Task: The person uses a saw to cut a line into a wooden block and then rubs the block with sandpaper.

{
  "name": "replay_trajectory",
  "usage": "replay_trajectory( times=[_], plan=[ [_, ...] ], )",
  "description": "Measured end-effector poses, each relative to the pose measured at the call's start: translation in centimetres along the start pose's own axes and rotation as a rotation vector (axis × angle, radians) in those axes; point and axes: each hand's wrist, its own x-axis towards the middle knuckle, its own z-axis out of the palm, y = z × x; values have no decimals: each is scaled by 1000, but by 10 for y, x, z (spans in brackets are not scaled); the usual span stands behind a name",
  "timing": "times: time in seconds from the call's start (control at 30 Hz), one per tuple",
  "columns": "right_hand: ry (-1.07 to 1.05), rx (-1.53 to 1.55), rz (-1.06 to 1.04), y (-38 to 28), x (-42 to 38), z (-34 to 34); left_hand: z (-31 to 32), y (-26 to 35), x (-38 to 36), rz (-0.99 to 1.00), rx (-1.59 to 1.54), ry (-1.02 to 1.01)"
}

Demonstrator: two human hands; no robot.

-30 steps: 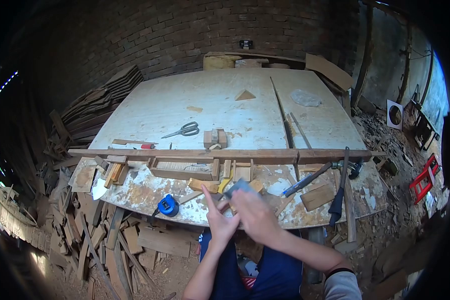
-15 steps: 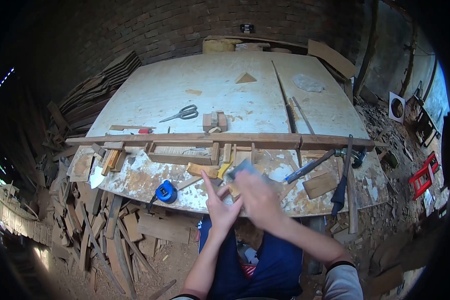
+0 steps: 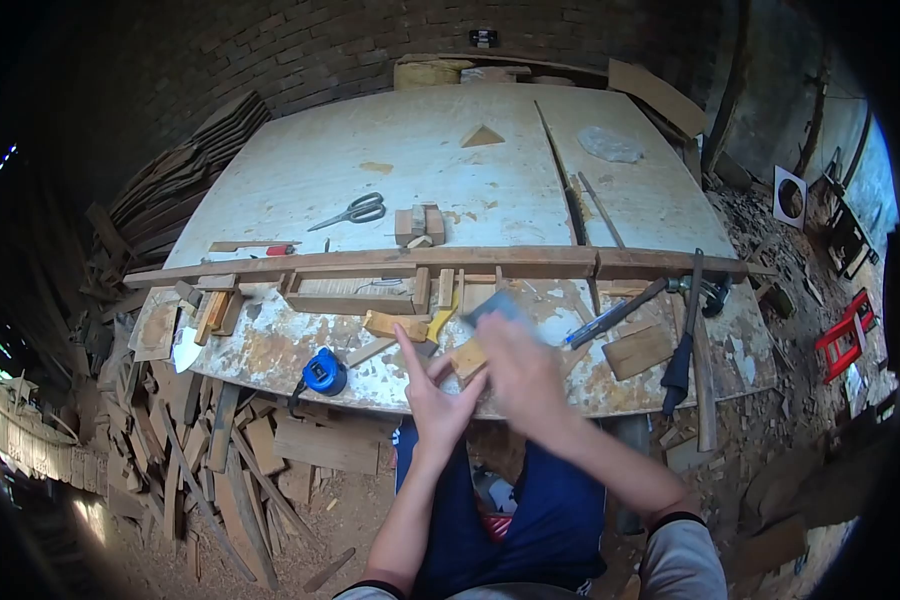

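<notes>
My left hand (image 3: 440,402) pinches a small wooden block (image 3: 467,358) at the near edge of the workbench, its index finger stretched out beside it. My right hand (image 3: 522,368), smeared by motion, is closed on a dark grey flat piece (image 3: 492,306) that looks like sandpaper, close over the block. Just beyond my left fingers lie another wood block (image 3: 395,325) and a yellow-handled tool (image 3: 440,318). A blue tape measure (image 3: 324,372) sits to the left of my hands.
A long wooden rail (image 3: 370,262) crosses the workbench (image 3: 270,355). Behind it are scissors (image 3: 355,211) and a stacked block (image 3: 420,223). To the right lie a blue pen-like tool (image 3: 600,322), a flat board (image 3: 639,351) and a dark-handled tool (image 3: 679,372). Scrap wood (image 3: 230,480) covers the floor at left.
The view has shifted a little, so the bench sits higher. My right hand has moved slightly with the grey piece, and more of the block in my left hand shows.
</notes>
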Motion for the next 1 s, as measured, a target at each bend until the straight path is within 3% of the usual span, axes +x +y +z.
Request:
replay_trajectory(
  times=[0.07,0.2,0.3,0.63,0.73,0.87,0.97,1.0],
  plan=[
    [-49,83,-152,-26,-13,7,-11,11,0,-67,105,-7],
    [-27,85,77,23,5,-3,-2,13,2,-40,-17,-21],
    [-18,-102,-17,15,-2,2,-2,12,2,-62,-24,-25],
    [25,-90,31,9,-5,7,-3,10,1,-48,-28,-28],
    [-50,8,-66,-17,-13,3,-5,2,1,-61,-66,-18],
    [5,32,112,32,6,-6,-2,11,1,-50,-34,-42],
    [9,-61,-12,-10,-4,7,-2,5,2,-48,-64,-19],
    [-21,68,-109,-23,-10,11,-2,2,2,-46,-72,-23]
  ],
)
